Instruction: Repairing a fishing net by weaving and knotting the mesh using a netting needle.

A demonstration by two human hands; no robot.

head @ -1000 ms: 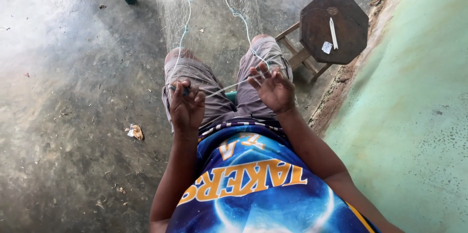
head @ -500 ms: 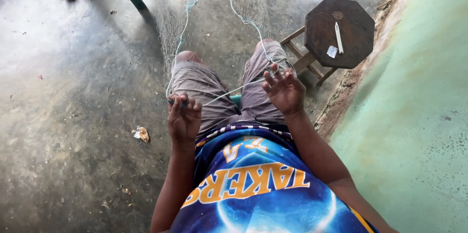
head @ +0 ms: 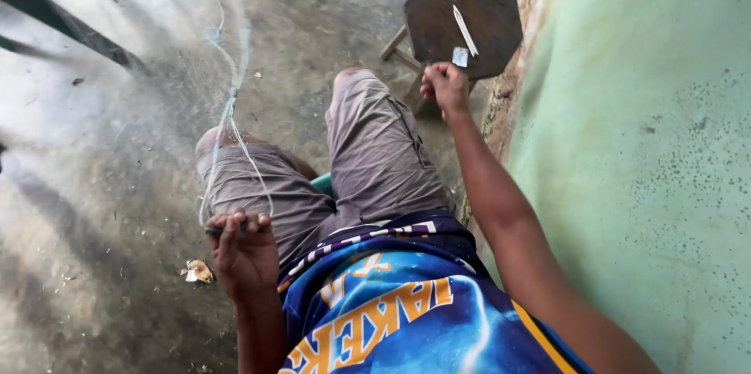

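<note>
I sit with grey shorts over my knees, looking down. My left hand is closed on a fine pale fishing net and its cord, held just beside my left thigh; the net stretches away up the floor. My right hand is a fist reaching out to the near edge of a dark octagonal wooden stool. On the stool lie a thin white stick-like tool and a small white piece, right by my knuckles. Whether the fist holds anything is hidden.
A green plastered wall runs along my right side. The floor is rough grey concrete with a scrap of litter near my left hand. Dark green furniture legs cross the upper left.
My right hand has left the net in front of my lap and stretched out to the stool. My left hand has stayed closed on the net. The view swung towards the wall.
</note>
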